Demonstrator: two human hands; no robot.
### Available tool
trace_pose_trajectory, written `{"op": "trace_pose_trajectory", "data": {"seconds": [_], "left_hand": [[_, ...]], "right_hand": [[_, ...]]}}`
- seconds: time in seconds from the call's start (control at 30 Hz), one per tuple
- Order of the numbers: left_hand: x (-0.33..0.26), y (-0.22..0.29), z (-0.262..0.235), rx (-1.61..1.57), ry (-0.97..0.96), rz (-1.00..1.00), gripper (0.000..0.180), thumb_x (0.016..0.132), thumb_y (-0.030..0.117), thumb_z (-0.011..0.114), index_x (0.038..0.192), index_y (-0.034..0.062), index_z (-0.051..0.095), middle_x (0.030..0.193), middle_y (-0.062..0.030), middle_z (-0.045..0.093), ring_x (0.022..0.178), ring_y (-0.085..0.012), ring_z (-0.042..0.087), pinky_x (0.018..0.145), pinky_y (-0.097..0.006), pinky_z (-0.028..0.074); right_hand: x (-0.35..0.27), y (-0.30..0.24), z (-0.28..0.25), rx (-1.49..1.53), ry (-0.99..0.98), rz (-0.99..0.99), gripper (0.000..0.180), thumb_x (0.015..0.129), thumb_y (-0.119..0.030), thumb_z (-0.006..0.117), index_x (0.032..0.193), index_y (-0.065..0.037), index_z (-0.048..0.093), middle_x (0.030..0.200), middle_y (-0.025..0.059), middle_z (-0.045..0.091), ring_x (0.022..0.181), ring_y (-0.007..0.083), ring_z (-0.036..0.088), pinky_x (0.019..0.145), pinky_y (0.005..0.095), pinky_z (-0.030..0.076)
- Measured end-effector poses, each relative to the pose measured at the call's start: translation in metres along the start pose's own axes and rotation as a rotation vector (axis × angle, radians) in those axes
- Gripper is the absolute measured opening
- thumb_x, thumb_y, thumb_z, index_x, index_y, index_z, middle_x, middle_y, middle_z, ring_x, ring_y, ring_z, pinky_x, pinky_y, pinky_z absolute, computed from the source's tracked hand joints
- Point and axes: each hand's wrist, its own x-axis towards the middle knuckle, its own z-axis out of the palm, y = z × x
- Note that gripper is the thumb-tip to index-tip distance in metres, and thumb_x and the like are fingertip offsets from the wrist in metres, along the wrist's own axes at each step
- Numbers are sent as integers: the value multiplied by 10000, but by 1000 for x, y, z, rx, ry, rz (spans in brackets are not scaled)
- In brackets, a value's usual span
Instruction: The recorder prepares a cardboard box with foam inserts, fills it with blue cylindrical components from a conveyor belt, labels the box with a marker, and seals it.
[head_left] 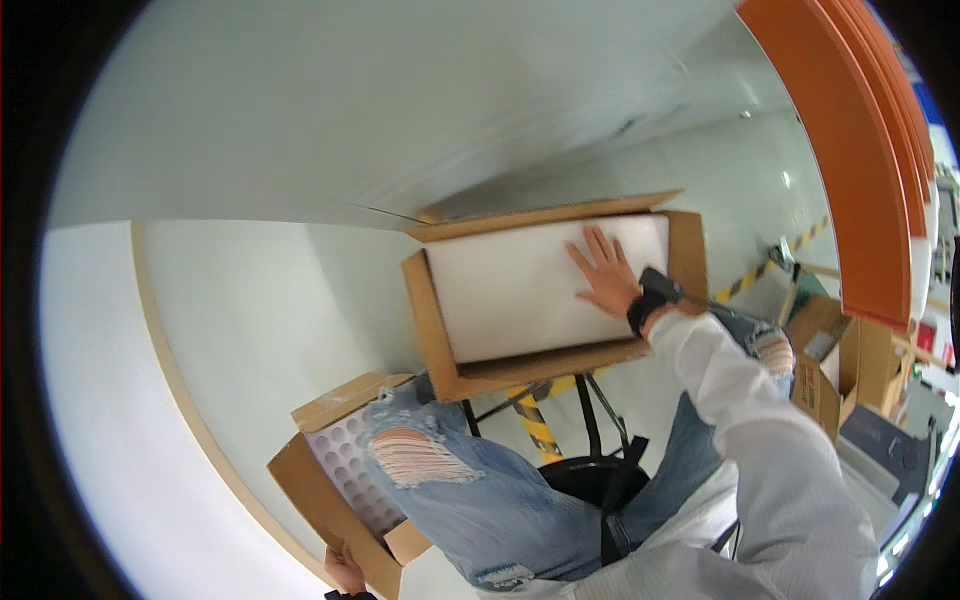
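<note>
Head view: right hand (606, 278) lies flat, fingers spread, grip open and closed on nothing, palm pressing the white foam sheet (530, 285) near its right end. The sheet fills the top of an open cardboard box (436, 330) (flaps folded out, one long flap up along the far side). The box sits on the floor (260, 300) ahead of the person's knees, close to the white wall. Black wristband and white sleeve (770, 420) run back from the hand. Left hand (343, 572) is at the lower edge, fingers curled on the bottom corner of a second cardboard box (320, 500); how tight the grip is, cannot tell, mostly cut off. That box holds a white tray with round dimples (352, 462), beside the ripped jeans knee (425, 455). Black stool (590, 480) underneath. More cartons (825, 375) to the right.
</note>
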Motion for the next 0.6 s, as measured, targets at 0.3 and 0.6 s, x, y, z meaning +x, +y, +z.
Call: {"op": "trace_pose_trajectory", "data": {"seconds": [0.3, 0.6], "left_hand": [[13, 67, 27, -7, 57, -27, 153, 853, 17, 567, 976, -66, 605, 767, -177, 663, 702, -233, 653, 648, -360, 502], [53, 4, 31, -35, 99, 330, 411, 854, 349, 604, 1096, 17, 632, 1012, -198, 659, 972, -321, 624, 867, -380, 482]], "right_hand": [[-33, 16, 29, 1, -348, 209, 975, 758, -299, 763, 1508, -157, 157, 1563, 197, 28, 1446, 365, 61, 1118, 556, 204], [-140, 59, -54, -265, 413, 702, 618, 749, -246, 682, 1286, -55, 445, 1355, 206, 397, 1246, 349, 400, 997, 516, 347]]}}
